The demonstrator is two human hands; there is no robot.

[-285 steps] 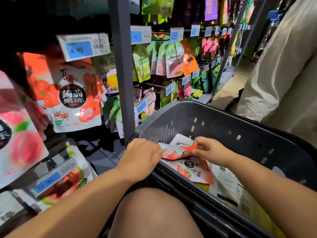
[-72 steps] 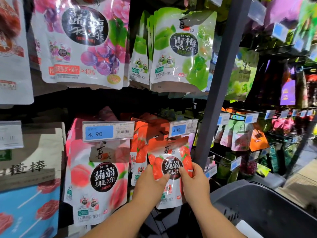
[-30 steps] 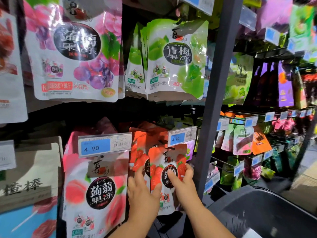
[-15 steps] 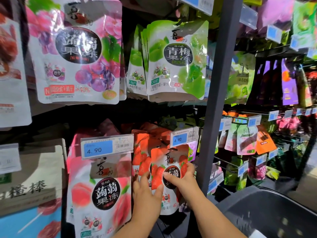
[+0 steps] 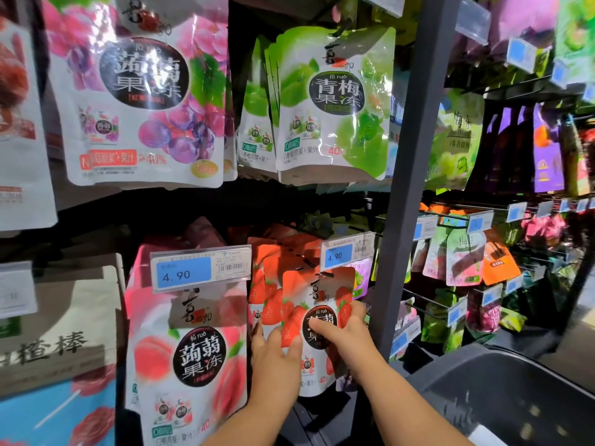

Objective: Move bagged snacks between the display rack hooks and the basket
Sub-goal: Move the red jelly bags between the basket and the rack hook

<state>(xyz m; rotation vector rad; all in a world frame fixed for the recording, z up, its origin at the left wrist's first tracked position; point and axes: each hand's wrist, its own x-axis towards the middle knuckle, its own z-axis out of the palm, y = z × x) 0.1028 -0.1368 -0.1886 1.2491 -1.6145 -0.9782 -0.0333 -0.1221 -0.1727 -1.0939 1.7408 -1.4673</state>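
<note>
Left hand (image 5: 277,352) and right hand (image 5: 344,333) pinch the bag (image 5: 318,300) at its sides, thumbs in front. That likely squares it for hanging beside the rack post (image 5: 409,156).

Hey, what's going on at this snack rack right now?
A person's left hand and right hand both pinch a strawberry jelly bag at the lower row, just under a 4.90 price tag, in front of more strawberry bags hanging there. Whether it is hung yet cannot be seen. The dark basket sits at lower right.
</note>
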